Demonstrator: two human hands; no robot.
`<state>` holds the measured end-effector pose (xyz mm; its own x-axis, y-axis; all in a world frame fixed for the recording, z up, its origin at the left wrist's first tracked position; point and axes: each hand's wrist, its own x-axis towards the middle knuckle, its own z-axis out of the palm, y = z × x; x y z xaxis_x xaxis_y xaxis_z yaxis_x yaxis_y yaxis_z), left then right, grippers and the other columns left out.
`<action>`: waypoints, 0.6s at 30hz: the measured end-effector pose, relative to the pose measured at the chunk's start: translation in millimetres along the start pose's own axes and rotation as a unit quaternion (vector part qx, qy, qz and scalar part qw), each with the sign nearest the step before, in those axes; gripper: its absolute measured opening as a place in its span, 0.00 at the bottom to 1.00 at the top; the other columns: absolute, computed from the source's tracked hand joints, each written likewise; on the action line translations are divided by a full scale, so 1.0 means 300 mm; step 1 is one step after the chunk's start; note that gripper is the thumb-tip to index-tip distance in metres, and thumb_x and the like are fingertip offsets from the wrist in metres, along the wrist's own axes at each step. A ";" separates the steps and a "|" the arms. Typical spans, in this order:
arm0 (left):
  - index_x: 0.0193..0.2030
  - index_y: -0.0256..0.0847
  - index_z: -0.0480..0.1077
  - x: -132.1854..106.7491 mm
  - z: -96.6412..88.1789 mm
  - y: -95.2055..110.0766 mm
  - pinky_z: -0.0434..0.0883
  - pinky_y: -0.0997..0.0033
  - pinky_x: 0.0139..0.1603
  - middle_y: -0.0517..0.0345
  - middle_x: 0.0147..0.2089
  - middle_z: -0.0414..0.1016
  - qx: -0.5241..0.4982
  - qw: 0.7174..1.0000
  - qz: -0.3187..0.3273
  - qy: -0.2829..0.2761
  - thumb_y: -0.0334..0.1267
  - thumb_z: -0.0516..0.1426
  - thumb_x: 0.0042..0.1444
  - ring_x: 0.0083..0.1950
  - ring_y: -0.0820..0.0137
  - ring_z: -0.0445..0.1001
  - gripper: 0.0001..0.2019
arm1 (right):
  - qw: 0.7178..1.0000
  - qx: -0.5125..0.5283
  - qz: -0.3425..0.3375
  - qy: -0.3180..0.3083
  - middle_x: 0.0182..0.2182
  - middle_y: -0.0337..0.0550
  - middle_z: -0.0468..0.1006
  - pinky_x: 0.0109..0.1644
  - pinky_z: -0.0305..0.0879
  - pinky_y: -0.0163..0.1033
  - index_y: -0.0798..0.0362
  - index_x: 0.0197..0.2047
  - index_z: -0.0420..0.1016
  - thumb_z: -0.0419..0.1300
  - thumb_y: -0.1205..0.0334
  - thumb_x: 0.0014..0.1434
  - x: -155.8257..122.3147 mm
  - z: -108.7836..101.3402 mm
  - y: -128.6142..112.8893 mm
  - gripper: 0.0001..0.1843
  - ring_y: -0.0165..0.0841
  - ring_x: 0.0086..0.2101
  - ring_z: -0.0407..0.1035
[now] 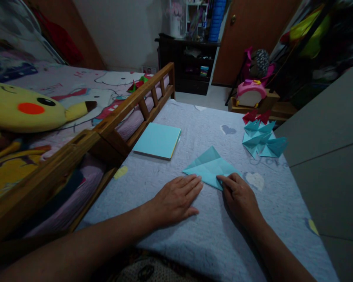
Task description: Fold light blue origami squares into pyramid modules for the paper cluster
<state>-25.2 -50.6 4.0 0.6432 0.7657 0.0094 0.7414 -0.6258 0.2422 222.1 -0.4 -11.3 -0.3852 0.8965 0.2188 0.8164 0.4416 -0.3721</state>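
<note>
A light-blue sheet of origami paper (213,166), folded to a triangle-like shape with crease lines, lies on the bed in front of me. My left hand (179,197) rests flat with fingers stretched out, its fingertips at the paper's lower left edge. At the lower right edge, my right hand (238,194) has its fingers curled, pinching the paper between thumb and index finger. A square stack of origami paper (159,140), light blue on top, sits to the left beyond my left hand. Folded light-blue paper pieces (261,139) stand at the right.
Red folded paper (255,116) stands behind the blue pieces. A wooden bed rail (135,105) runs along the left, with a yellow plush toy (32,107) beyond it. Grey cabinet panels (326,156) border the right side. A pink toy case (251,94) is past the far edge.
</note>
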 end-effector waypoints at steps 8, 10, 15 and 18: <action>0.74 0.41 0.46 -0.021 0.009 -0.006 0.50 0.52 0.74 0.42 0.76 0.49 -0.033 0.999 -0.034 -0.018 0.58 0.57 0.63 0.76 0.53 0.49 0.41 | 1.000 0.002 0.003 -0.009 0.33 0.46 0.74 0.39 0.66 0.40 0.54 0.50 0.82 0.49 0.67 0.65 0.000 -0.001 0.005 0.20 0.36 0.33 0.70; 0.75 0.43 0.45 -0.026 0.011 -0.012 0.48 0.52 0.75 0.43 0.77 0.47 -0.035 0.999 -0.035 -0.018 0.59 0.57 0.62 0.77 0.54 0.48 0.42 | 1.000 0.003 0.001 -0.012 0.33 0.46 0.73 0.39 0.66 0.40 0.54 0.50 0.82 0.49 0.67 0.65 0.002 -0.003 0.004 0.21 0.37 0.34 0.71; 0.75 0.45 0.44 -0.029 0.002 -0.023 0.45 0.52 0.75 0.44 0.78 0.46 -0.040 0.998 -0.044 -0.030 0.60 0.58 0.61 0.77 0.56 0.46 0.43 | 1.000 0.003 -0.002 -0.009 0.33 0.46 0.74 0.39 0.66 0.40 0.55 0.50 0.82 0.50 0.68 0.64 0.001 0.001 0.007 0.21 0.37 0.34 0.71; 0.75 0.45 0.44 -0.028 -0.005 -0.028 0.46 0.51 0.75 0.44 0.77 0.47 -0.048 0.997 -0.044 -0.034 0.59 0.58 0.61 0.77 0.56 0.47 0.43 | 1.000 0.000 -0.004 -0.001 0.33 0.46 0.74 0.39 0.66 0.40 0.54 0.50 0.82 0.50 0.67 0.64 -0.002 0.006 0.011 0.20 0.37 0.33 0.70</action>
<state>-37.2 -51.5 3.4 0.5908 0.8028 -0.0803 0.7756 -0.5377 0.3308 224.3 0.6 -14.4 -0.3924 0.8932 0.2196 0.8134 0.4484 -0.3706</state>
